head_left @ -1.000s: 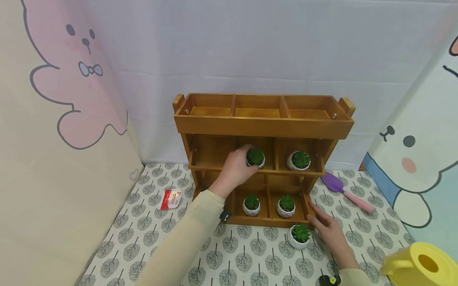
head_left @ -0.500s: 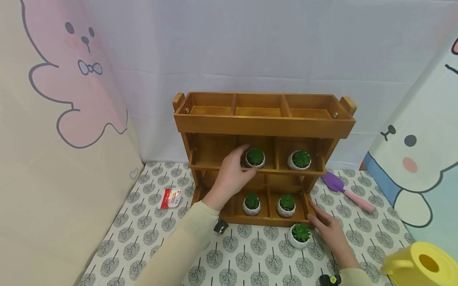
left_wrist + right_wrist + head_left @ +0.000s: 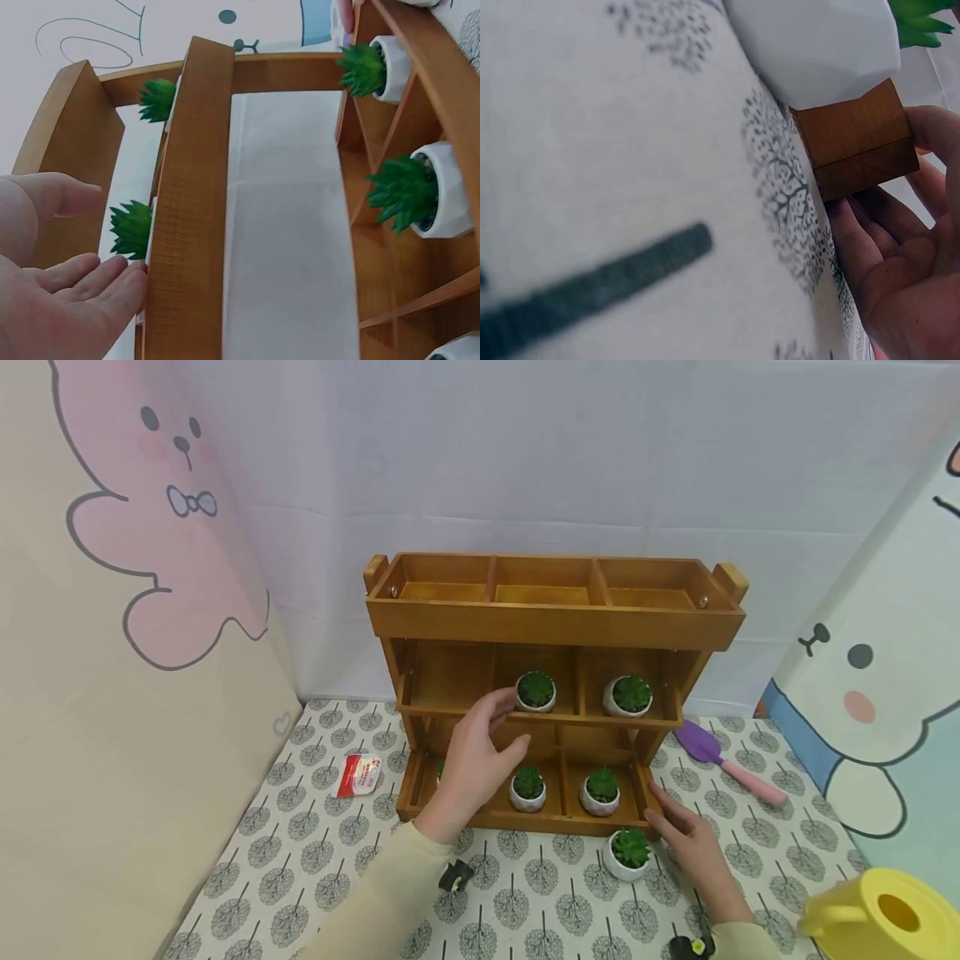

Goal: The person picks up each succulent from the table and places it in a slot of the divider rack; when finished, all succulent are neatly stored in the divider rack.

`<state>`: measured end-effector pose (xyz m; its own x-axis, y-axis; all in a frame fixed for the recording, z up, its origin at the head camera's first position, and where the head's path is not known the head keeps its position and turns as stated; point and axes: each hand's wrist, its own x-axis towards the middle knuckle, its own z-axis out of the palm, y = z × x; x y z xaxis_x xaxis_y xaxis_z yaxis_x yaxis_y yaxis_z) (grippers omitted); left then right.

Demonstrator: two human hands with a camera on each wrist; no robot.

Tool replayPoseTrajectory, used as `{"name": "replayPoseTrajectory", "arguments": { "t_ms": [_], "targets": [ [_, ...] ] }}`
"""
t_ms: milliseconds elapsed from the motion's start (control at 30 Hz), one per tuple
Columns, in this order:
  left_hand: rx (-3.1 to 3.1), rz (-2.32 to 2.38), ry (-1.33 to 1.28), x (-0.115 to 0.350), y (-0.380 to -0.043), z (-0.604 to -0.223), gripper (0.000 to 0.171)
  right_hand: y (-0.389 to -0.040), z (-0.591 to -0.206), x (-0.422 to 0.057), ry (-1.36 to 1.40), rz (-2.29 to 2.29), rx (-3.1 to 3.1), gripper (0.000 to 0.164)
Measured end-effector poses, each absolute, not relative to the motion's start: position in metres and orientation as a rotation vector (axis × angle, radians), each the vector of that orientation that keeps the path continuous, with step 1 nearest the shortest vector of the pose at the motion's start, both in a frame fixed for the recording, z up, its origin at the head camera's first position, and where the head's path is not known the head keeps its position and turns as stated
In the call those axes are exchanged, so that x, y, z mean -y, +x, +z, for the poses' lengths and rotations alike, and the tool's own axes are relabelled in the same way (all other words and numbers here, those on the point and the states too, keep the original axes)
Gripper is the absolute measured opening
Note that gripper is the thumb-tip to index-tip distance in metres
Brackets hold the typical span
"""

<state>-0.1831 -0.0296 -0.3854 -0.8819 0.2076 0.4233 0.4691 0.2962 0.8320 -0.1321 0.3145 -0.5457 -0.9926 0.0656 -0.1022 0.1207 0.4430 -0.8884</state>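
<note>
A brown wooden tiered shelf [image 3: 558,622] with divided compartments stands in the middle of the head view. On its middle tier, a potted succulent [image 3: 536,691] in a white pot occupies the centre compartment and another succulent [image 3: 630,695] the right one. My left hand [image 3: 476,764] is just left of and below the centre pot, thumb and fingers spread, holding nothing; its fingertips are close to the tier's front rail [image 3: 191,202]. My right hand [image 3: 693,852] grips the bottom tier's front right corner [image 3: 866,142] between thumb and fingers. Beside it, a succulent [image 3: 627,854] sits on the tablecloth.
Succulents [image 3: 527,788] stand in the bottom tier, one mostly hidden behind my left hand. A purple trowel with a pink handle [image 3: 731,764] lies to the right, near a yellow watering can [image 3: 881,914]. A red-and-white packet [image 3: 358,775] lies on the left.
My left hand has let go of the centre succulent and drawn back down and left, its fingers opening. The pot stays in the middle tier. My right hand has not moved.
</note>
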Motion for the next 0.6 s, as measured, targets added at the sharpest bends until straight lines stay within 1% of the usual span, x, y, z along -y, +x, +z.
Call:
{"name": "replayPoseTrajectory", "arguments": {
  "t_ms": [267,600],
  "targets": [
    [2.233,-1.7,-0.608,0.033,-0.167,-0.403,0.058,-0.131,-0.545,-0.314,0.177,-1.634,-2.61,0.065],
    [2.315,-1.742,-0.576,0.026,-0.154,-0.432,0.051,-0.131,-0.544,-0.314,0.177,-1.632,-2.613,0.065]
  ]
}}
